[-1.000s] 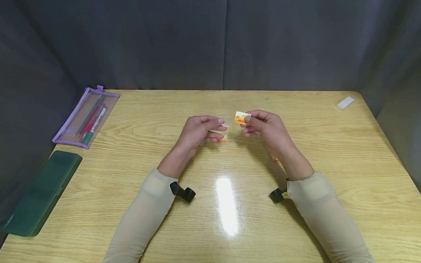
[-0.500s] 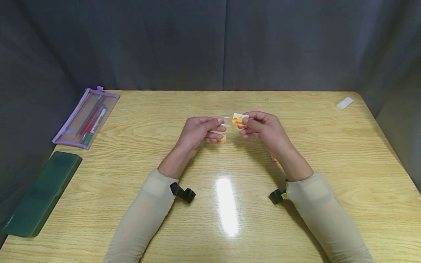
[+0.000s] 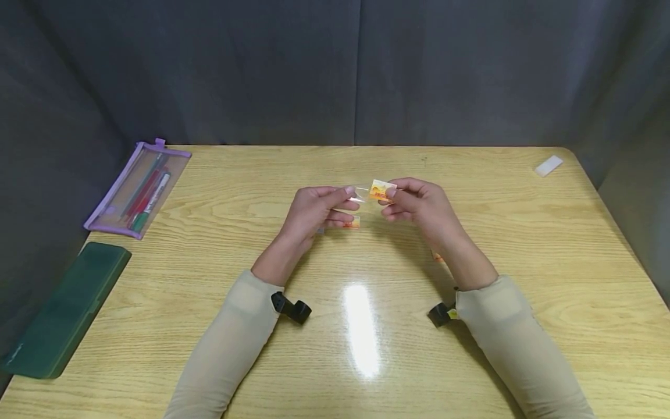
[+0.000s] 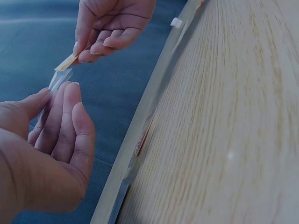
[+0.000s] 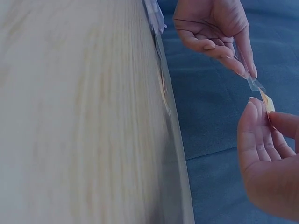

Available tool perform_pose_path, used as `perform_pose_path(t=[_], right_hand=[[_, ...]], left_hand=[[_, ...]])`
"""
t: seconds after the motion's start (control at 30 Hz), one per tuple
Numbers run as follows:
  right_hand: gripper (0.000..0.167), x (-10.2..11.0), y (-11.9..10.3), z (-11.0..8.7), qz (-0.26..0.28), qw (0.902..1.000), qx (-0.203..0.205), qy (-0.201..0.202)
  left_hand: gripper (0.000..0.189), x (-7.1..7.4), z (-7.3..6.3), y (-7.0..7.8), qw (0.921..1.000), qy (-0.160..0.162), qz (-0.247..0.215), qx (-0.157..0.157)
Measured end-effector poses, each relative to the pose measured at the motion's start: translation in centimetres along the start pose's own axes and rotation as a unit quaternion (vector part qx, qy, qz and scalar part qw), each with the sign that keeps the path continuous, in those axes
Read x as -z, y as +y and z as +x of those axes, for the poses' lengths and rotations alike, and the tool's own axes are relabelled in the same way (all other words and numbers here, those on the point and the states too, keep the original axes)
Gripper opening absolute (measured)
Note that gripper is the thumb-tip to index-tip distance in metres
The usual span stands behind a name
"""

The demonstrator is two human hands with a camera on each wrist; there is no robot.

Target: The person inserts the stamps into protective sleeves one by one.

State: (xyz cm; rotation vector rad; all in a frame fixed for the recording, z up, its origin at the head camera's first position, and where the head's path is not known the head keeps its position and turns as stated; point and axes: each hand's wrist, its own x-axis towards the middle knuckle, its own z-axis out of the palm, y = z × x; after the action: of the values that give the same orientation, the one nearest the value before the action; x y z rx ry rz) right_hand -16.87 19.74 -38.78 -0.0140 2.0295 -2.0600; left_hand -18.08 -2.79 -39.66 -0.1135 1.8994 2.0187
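Note:
My left hand [image 3: 316, 208] pinches a small clear plastic sleeve [image 4: 60, 78] between thumb and fingers, above the table. My right hand [image 3: 426, 202] holds a small orange and yellow printed card [image 3: 381, 191] by its right side, thumb in front. In the left wrist view the card's edge is right at the sleeve's open-looking end; whether it is inside the sleeve I cannot tell. Below the left fingers lies another small orange card [image 3: 353, 222], partly hidden by them. A further orange-marked piece [image 3: 437, 255] shows beside the right wrist, mostly covered.
On the wooden table's [image 3: 220, 349] left side lie a mesh pencil pouch [image 3: 138, 189] with purple trim, holding pens, and a green case [image 3: 68, 311]. A small white block [image 3: 548, 165] lies at the back right. Dark curtains hang behind.
My right hand has shifted slightly left, bringing the card closer to the plastic sleeve. More of the sleeve shows past the left fingers. The left hand has hardly moved.

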Motion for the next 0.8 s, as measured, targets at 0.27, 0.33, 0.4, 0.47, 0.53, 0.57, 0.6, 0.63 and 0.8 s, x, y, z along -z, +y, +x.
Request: perform_pose_path(t=[0.27, 0.33, 0.4, 0.47, 0.53, 0.57, 0.6, 0.63, 0.8], right_hand=[[0.020, 0.08, -0.29, -0.11, 0.035, 0.9989, 0.017, 0.025], [0.020, 0.01, -0.39, -0.13, 0.037, 0.9987, 0.019, 0.028], [0.019, -0.04, -0.45, -0.14, 0.041, 0.9986, 0.019, 0.029], [0.018, -0.10, -0.49, -0.15, 0.043, 0.9985, 0.018, 0.027], [0.017, -0.13, -0.50, -0.17, 0.046, 0.9985, 0.016, 0.026], [0.017, -0.14, -0.50, -0.18, 0.046, 0.9985, 0.015, 0.026], [0.017, -0.16, -0.51, -0.20, 0.047, 0.9985, 0.014, 0.026], [0.016, -0.17, -0.52, -0.21, 0.046, 0.9985, 0.014, 0.026], [0.017, -0.26, -0.54, -0.24, 0.043, 0.9989, 0.009, 0.019]], left_hand=[[0.031, -0.14, -0.03, 0.09, 0.9994, 0.015, 0.000, -0.031], [0.031, -0.22, -0.07, 0.09, 0.9991, 0.014, 0.001, -0.040], [0.032, -0.30, -0.12, 0.09, 0.9987, 0.012, 0.002, -0.049], [0.033, -0.36, -0.17, 0.06, 0.9984, 0.011, 0.006, -0.056], [0.034, -0.38, -0.20, 0.01, 0.9981, 0.011, 0.009, -0.059], [0.034, -0.38, -0.21, -0.01, 0.9981, 0.011, 0.010, -0.060], [0.035, -0.38, -0.22, -0.04, 0.9980, 0.012, 0.011, -0.061], [0.036, -0.37, -0.22, -0.06, 0.9980, 0.013, 0.012, -0.062], [0.039, -0.34, -0.29, -0.05, 0.9969, 0.025, 0.019, -0.072]])
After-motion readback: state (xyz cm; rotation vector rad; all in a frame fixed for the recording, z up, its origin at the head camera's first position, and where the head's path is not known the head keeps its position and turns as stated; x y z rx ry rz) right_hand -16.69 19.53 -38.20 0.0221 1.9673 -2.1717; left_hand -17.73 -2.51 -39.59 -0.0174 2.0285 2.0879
